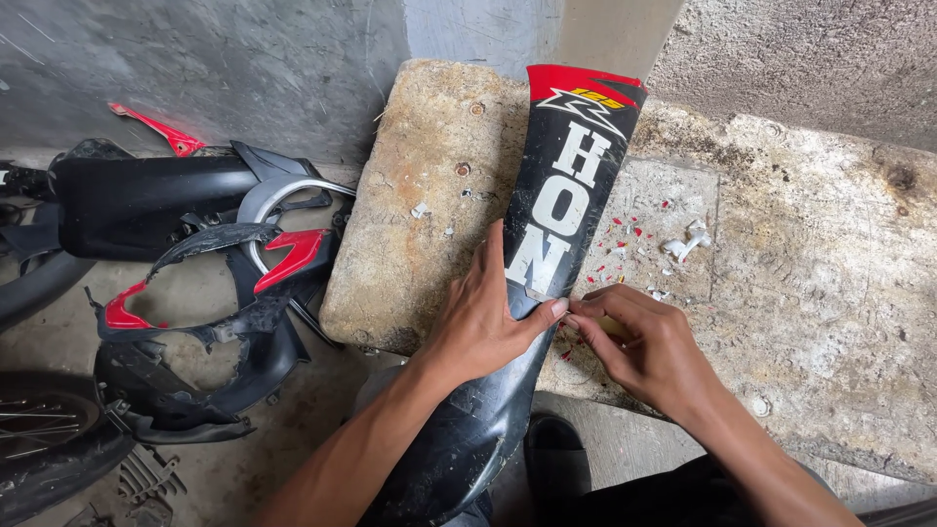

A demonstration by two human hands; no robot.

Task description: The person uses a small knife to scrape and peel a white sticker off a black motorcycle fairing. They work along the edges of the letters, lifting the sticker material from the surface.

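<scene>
We hold the long black plastic motorcycle panel [547, 263] in the centre of the frame, over the worn stone slab [429, 195]; our left hand [483, 317] presses flat, fingers together; our right hand [649, 346] pinches the white sticker edge [535, 293]; we judge the peeling is underway, and next calls for a slow, steady pull.

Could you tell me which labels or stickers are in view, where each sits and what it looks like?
Large decal: runs lengthwise down the long black panel, blocky white lettering, lower end at the left hand and right hand.
Top badge: at the panel's far end, red patch with white angular emblem and small yellow mark.
Sticker scraps: red and white flecks on the concrete slab right of the panel.
</scene>
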